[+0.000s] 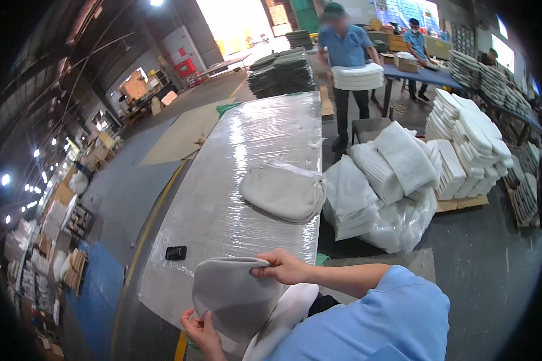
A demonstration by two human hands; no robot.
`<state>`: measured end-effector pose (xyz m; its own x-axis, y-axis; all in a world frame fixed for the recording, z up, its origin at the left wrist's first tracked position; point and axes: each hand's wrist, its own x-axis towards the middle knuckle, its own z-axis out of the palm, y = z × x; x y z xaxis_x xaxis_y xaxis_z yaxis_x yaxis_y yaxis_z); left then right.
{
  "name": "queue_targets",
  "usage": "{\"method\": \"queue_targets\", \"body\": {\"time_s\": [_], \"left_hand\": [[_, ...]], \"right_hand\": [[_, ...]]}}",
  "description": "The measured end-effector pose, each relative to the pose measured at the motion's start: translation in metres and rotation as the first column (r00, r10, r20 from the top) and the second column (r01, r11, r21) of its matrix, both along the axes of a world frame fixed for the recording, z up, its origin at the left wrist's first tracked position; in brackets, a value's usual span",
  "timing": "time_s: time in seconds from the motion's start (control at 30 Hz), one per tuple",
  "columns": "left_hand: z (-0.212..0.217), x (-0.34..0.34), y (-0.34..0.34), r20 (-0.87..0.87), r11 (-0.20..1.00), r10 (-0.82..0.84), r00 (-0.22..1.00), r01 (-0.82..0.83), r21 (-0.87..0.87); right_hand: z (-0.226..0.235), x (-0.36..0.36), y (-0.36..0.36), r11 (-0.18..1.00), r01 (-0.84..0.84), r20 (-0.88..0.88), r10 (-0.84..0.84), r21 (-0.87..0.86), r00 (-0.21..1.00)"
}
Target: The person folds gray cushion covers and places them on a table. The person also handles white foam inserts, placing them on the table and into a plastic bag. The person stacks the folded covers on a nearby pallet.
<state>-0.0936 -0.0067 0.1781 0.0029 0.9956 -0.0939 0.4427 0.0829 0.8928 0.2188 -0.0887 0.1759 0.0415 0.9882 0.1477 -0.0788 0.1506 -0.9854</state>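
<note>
Close in front of me is a light grey, rounded fabric cover (235,295), tilted up over the near end of the table. My right hand (281,267) is closed on its upper right edge, thumb and fingers pinching the cloth. At the lower left edge, my left hand (202,333) grips the same cover between thumb and fingers. A white pad (298,301) lies against my body beside the cover, partly hidden by it. Farther up the table rests a small pile of similar grey covers (283,191).
The long table (223,162) is wrapped in clear plastic. A small black object (176,253) lies near its left edge. White sheets (397,162) and stacked white pads (464,129) stand at the right. Ahead, a person (346,48) carries white pads; dark stacks (281,72) stand at the far end.
</note>
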Motion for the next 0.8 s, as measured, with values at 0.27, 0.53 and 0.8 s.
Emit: {"method": "queue_targets", "body": {"time_s": [0.27, 0.53, 0.8], "left_hand": [[-0.077, -0.059, 0.031, 0.909, 0.885, -0.074, 0.410, 0.447, -0.129], [-0.056, -0.030, -0.018, 0.924, 0.895, -0.083, 0.373, 0.435, -0.095], [-0.053, 0.010, -0.021, 0.958, 0.921, -0.073, 0.278, 0.388, -0.042]], "right_hand": [[0.013, -0.011, -0.008, 0.976, 0.071, 0.036, -0.080, 0.207, 0.996], [0.007, -0.010, 0.000, 0.989, 0.030, -0.092, -0.017, 0.148, 0.996], [-0.022, -0.003, 0.020, 0.976, 0.204, -0.234, -0.183, 0.069, 0.955]]}}
